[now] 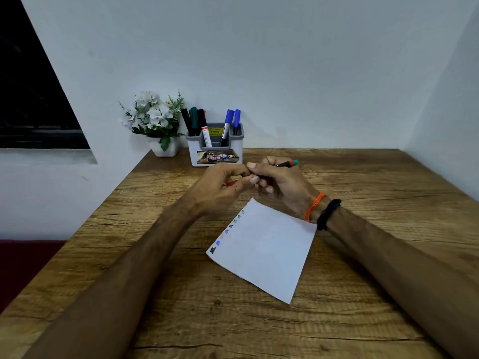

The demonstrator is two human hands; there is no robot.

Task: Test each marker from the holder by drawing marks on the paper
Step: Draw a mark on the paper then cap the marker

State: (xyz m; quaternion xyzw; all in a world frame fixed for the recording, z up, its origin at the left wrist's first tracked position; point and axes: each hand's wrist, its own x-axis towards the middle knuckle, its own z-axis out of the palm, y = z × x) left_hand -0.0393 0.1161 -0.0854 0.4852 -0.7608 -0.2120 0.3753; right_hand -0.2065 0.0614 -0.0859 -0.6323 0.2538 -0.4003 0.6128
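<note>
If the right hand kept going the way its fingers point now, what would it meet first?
The right hand, gripping a marker, points left at the left hand; their fingertips already seem to meet, so it would meet that hand first, though depth is hard to judge.

Looks like a small home study corner — a wood-grain bench (363,255) pushed into plain white walls (285,60), a dark window (31,99) off to the left. At the back, a pot of white artificial flowers (155,120) beside a marker holder (216,149) — desk stuff, tidy and domestic.
</note>
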